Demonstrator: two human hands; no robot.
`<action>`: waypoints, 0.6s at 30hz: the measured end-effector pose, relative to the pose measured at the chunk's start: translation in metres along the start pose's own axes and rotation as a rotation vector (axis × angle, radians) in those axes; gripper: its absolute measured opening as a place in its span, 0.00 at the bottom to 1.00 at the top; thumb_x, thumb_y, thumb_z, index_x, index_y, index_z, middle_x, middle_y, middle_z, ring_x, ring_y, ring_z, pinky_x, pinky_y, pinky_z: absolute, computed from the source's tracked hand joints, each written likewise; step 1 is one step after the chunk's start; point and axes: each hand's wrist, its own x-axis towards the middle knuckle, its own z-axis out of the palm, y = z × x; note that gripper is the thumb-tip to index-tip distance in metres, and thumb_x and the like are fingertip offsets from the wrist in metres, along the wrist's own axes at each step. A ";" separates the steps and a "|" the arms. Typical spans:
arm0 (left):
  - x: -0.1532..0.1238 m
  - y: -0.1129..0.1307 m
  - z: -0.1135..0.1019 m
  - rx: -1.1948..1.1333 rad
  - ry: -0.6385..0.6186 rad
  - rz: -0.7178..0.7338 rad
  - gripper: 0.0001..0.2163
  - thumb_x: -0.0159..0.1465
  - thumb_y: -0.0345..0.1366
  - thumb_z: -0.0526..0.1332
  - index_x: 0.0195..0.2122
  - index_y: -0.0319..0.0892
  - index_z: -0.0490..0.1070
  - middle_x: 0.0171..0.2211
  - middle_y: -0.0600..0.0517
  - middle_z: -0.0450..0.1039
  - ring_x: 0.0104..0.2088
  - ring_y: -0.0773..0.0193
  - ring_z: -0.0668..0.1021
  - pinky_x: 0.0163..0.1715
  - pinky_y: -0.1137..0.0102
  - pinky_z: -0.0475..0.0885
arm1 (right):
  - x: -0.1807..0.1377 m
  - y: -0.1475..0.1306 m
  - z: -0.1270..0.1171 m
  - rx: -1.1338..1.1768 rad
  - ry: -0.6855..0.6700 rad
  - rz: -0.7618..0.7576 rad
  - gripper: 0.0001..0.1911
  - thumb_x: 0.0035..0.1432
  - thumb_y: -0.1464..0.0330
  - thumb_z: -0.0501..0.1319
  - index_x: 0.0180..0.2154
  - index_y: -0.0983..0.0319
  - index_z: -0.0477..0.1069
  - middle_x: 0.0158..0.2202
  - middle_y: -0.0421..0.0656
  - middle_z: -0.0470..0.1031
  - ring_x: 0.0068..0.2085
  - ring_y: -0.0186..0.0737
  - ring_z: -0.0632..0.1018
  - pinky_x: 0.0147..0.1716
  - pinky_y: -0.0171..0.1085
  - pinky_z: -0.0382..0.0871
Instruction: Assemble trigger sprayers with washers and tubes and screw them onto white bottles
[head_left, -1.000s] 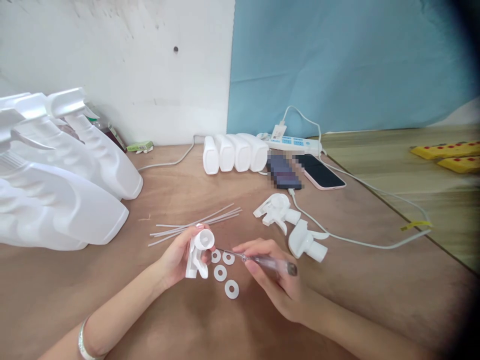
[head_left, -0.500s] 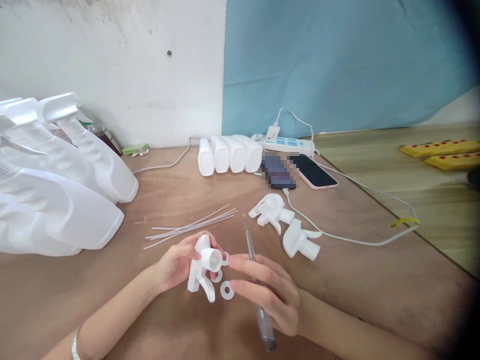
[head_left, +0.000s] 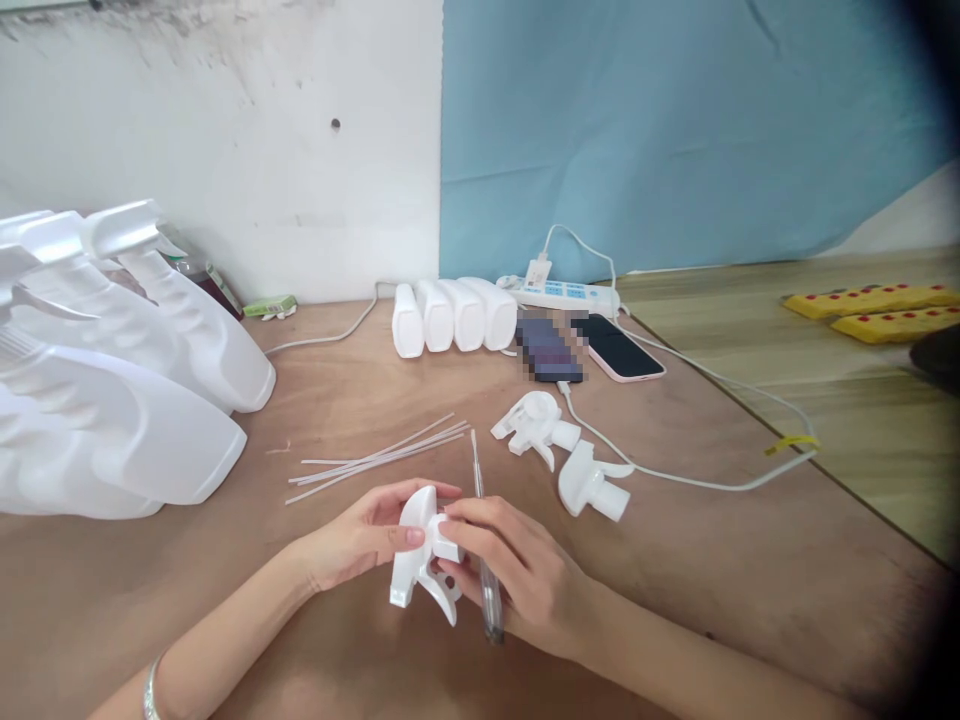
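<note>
My left hand (head_left: pixel 367 540) grips a white trigger spray head (head_left: pixel 411 548), its thumb across the side and its fingers behind. The head is tilted, with the trigger towards me and the collar (head_left: pixel 445 540) facing right. On that collar rest the fingertips of my right hand (head_left: pixel 525 575). The same hand holds a slim screwdriver (head_left: pixel 489 590) with a clear handle, its shaft pointing up and away from me. A washer (head_left: pixel 451 582) shows only in part below the collar; other washers are hidden by the hands.
Thin white tubes (head_left: pixel 375 462) lie beyond my hands. Two more spray heads (head_left: pixel 536 420) (head_left: pixel 592 482) are to the right. Large white spray bottles (head_left: pixel 142 410) lie at left, smaller white bottles (head_left: pixel 439 318) at the back. Phones (head_left: pixel 624 348), a power strip (head_left: pixel 570 292) and a cable (head_left: pixel 697 484) lie towards the right.
The spray head has turned so its collar faces right instead of towards me. My right hand has moved left onto the collar, with the screwdriver coming along, now covering most of the washers.
</note>
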 end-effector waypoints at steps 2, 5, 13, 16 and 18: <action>0.001 -0.002 -0.002 -0.044 0.023 0.004 0.19 0.57 0.32 0.60 0.50 0.40 0.64 0.42 0.44 0.69 0.39 0.61 0.74 0.41 0.68 0.68 | 0.001 0.004 -0.001 0.038 0.005 0.027 0.15 0.54 0.78 0.56 0.45 0.64 0.61 0.38 0.47 0.69 0.39 0.38 0.72 0.38 0.36 0.70; 0.004 -0.001 -0.003 -0.115 0.057 0.041 0.18 0.59 0.33 0.57 0.50 0.36 0.64 0.44 0.40 0.69 0.43 0.58 0.74 0.45 0.66 0.67 | 0.004 0.016 -0.007 -0.006 0.009 0.054 0.15 0.52 0.78 0.55 0.44 0.64 0.61 0.39 0.48 0.68 0.40 0.41 0.71 0.38 0.38 0.69; 0.004 0.001 -0.003 -0.078 0.019 0.052 0.17 0.59 0.30 0.56 0.50 0.32 0.63 0.51 0.34 0.64 0.50 0.51 0.69 0.54 0.57 0.57 | 0.015 0.046 -0.041 -0.233 -0.293 0.202 0.11 0.49 0.78 0.53 0.37 0.64 0.63 0.36 0.48 0.66 0.38 0.43 0.69 0.36 0.42 0.67; 0.003 0.000 -0.003 -0.060 -0.005 0.045 0.16 0.59 0.30 0.55 0.48 0.32 0.64 0.48 0.33 0.66 0.49 0.50 0.71 0.52 0.57 0.59 | 0.017 0.050 -0.053 -0.264 -0.419 0.236 0.13 0.45 0.80 0.52 0.35 0.63 0.63 0.35 0.46 0.66 0.36 0.43 0.69 0.34 0.42 0.67; 0.003 -0.002 -0.003 -0.066 -0.020 0.053 0.14 0.58 0.29 0.56 0.46 0.32 0.65 0.47 0.34 0.67 0.48 0.50 0.72 0.51 0.58 0.61 | 0.019 0.052 -0.059 -0.294 -0.417 0.199 0.13 0.43 0.81 0.53 0.33 0.63 0.63 0.35 0.46 0.67 0.37 0.44 0.69 0.34 0.42 0.67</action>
